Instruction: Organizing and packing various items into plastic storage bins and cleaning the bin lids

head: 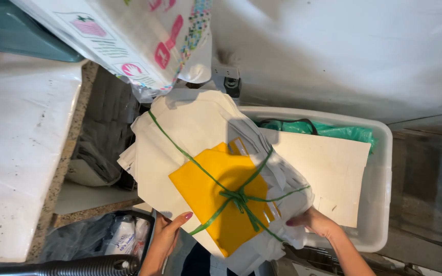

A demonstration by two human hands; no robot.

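Observation:
I hold a thick bundle of white fabric bags (190, 128) with a yellow bag (216, 191) on top, tied crosswise with green string (239, 197) knotted near the middle. My left hand (166, 236) grips the bundle's near left edge from below. My right hand (313, 221) grips its near right edge. The bundle hangs tilted over the left end of a white plastic tub (379, 204).
The tub holds cream cardboard sheets (328, 163) and a green plastic bag (344, 132). A printed white bag (139, 36) hangs at the top. A white-covered counter (11, 153) lies to the left, with bagged items (113, 235) and a grey ribbed hose (78, 266) below.

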